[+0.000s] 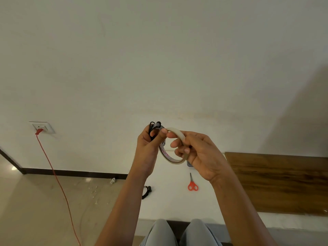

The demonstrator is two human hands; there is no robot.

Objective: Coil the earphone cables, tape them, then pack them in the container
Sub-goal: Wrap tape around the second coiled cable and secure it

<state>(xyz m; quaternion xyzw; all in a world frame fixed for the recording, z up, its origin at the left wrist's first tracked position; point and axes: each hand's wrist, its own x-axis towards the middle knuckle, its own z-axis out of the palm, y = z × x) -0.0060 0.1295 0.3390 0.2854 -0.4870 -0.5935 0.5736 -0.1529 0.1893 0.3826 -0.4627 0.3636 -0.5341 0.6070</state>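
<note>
My left hand point(149, 148) grips a coiled black earphone cable point(154, 128) raised in front of the wall, its earbuds sticking out above my fingers. My right hand point(197, 153) holds a roll of clear tape point(171, 156) beside it, fingers hooked through the ring. My left thumb touches the top of the roll. A second black coiled earphone point(146, 192) lies on the white table point(170, 206) below. A small part of a bluish container point(189, 164) shows behind my right hand; most of it is hidden.
Red-handled scissors point(192, 182) lie on the white table. A brown wooden panel point(280, 181) lies to the right. A red cord point(58, 183) runs from a wall socket point(41, 127) down across the floor at left. My knees point(177, 233) are at the table's front edge.
</note>
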